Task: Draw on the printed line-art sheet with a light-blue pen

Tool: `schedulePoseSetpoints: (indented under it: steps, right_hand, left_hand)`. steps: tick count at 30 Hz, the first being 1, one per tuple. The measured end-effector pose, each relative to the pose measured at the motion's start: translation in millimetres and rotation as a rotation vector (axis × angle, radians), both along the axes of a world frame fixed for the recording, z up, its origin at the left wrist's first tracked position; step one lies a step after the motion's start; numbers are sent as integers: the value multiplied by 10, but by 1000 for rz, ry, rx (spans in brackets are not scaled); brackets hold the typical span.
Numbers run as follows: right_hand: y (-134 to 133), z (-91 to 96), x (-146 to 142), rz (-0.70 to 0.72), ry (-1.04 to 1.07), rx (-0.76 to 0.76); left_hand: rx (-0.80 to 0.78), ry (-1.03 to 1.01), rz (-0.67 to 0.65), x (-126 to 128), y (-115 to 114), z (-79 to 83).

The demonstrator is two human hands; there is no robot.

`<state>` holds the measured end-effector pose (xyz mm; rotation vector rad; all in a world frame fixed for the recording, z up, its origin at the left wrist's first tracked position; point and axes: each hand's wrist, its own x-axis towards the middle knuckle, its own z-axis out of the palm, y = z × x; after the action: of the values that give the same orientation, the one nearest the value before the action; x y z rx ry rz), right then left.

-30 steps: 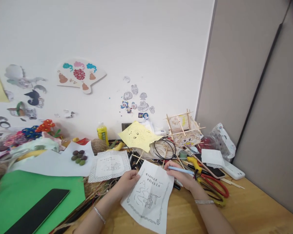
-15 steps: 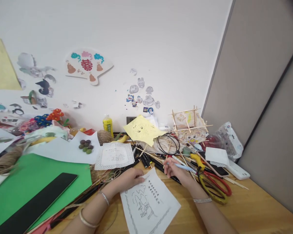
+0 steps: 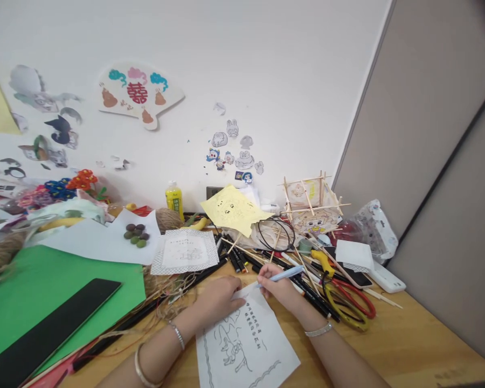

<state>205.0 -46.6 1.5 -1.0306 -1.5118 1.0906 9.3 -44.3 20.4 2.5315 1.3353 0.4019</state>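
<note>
The pen (image 3: 288, 273), gripped in the fingers of the right hand (image 3: 278, 288), has been brought to the top edge of the sheet (image 3: 262, 353), which is seemingly steadied for it on the table (image 3: 372, 345) beneath the left hand's (image 3: 219, 297) parted fingers.

Matt paper dwg (image 3: 248, 355), smooth plast. pen (image 3: 285, 275), smooth wd. tbl (image 3: 412, 350), rough twine (image 3: 168, 220).

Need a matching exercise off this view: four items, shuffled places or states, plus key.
1. Left hand
2. Right hand
3. Black strip
4. Fan-shaped cutout

A. On the white wall
B. Holding a light-blue pen
C. Lying on a green sheet
D. Resting on the drawn-on paper

Pairs: 1-D, 2-B, 3-C, 4-A
</note>
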Motion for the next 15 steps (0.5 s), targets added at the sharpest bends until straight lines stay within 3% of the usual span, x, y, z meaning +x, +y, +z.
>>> schedulePoseSetpoints:
  steps: [6,15]
  right_hand:
    - [44,-129,-78,-156,-189,177]
    - [102,-255,-98,-113,-311,221]
  left_hand:
    - [4,46,-10,58,-13,-39]
    - [59,61,-33,56,-7,-44]
